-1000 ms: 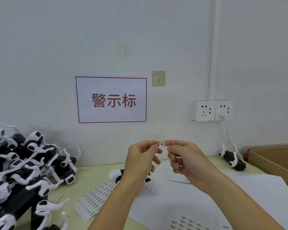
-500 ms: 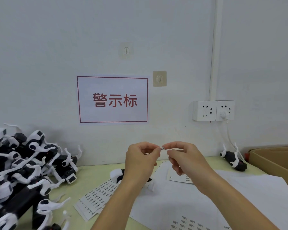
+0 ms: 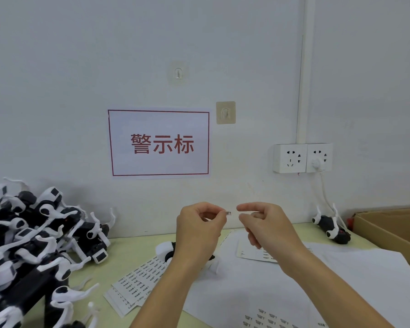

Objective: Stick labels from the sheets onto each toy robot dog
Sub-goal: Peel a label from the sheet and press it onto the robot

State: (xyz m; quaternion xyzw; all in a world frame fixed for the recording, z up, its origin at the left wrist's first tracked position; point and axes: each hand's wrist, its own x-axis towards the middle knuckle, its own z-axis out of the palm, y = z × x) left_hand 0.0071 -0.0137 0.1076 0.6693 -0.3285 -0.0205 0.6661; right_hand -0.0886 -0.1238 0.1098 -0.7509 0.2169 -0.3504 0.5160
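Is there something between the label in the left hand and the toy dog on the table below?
Partly: the left hand pinching the label and its forearm cover the toy dog in this view. Otherwise only open air lies between them.

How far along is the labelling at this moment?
Early, as far as the view shows. In hand: the left hand pinches one small label in the air; the right hand is just apart from it. A toy dog lies on the table below. Left: the pile of dogs and the label sheets. Whether the lone dog by the box is labelled cannot be told.
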